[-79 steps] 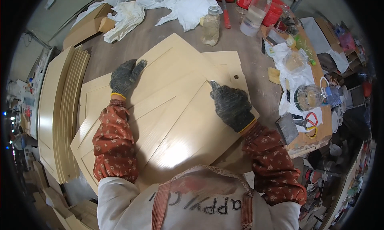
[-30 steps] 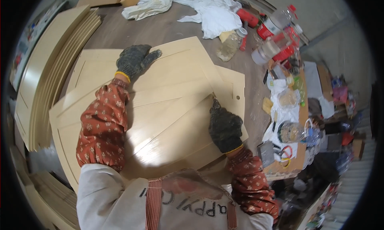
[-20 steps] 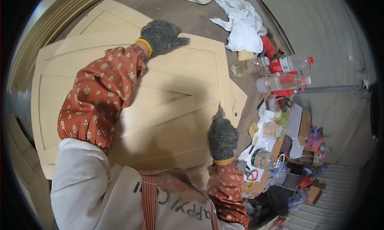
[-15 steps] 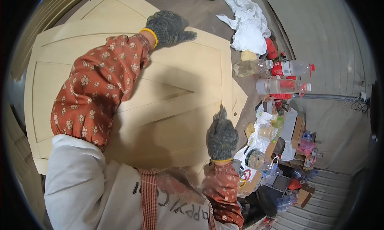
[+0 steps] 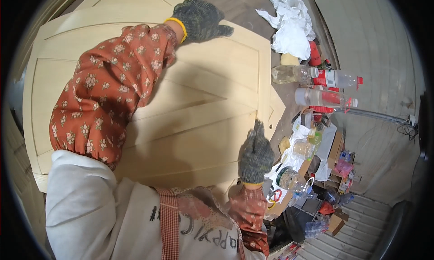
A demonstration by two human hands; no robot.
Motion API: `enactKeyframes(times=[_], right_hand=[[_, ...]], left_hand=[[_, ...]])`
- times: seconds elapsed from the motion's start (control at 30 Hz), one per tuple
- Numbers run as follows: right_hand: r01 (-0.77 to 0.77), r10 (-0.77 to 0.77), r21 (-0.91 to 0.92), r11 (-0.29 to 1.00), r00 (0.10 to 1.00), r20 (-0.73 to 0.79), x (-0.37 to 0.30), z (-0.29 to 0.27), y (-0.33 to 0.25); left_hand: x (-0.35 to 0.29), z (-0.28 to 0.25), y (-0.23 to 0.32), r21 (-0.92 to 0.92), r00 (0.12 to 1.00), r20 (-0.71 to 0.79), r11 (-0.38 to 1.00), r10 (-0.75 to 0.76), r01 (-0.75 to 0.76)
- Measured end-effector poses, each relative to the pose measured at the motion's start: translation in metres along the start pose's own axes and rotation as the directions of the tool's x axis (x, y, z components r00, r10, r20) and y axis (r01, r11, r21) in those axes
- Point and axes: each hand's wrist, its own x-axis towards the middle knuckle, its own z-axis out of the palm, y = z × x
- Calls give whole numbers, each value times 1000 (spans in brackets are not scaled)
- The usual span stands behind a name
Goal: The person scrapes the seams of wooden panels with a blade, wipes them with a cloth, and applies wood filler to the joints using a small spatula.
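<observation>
Before you, the cream panel (image 5: 199, 131), faced with slanting grooves, lies flat across a similar lower panel (image 5: 129, 2) on the worktop (image 5: 242, 11).

Moderate light, soft broad shadows across the pale panel (image 5: 199, 119), fisheye curvature toward blackened edges.

Smooth wood-look panel (image 5: 181, 124), rough-knit cloth glove (image 5: 192, 15) on left grip (image 5: 199, 20), glossy plastic bottles (image 5: 316, 97)

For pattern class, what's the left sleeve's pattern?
Left sleeve: rust red, pale floral print, best in head view.
</observation>
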Motion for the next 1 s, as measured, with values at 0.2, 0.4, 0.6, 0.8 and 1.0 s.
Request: enactKeyframes(times=[0.2,0.4,0.6,0.8,1.0], right_hand=[[-118,112,136,984,992,49,-1,0,2],[-152,140,143,978,986,91,2,2,4],[-21,21,3,1000,1000,-1,1,6,8],[-338,290,66,939,881,374,2,-1,7],[66,-66,33,997,998,-14,4,5,13]], left_hand=[[0,2,0,-21,999,-37,999,24,-24],[-1,-1,1,-9,998,-59,999,31,-31],[0,-5,1,-40,998,42,998,46,-45],[1,0,1,63,994,-70,995,81,-76],[1,0,1,13,998,-27,998,57,-57]])
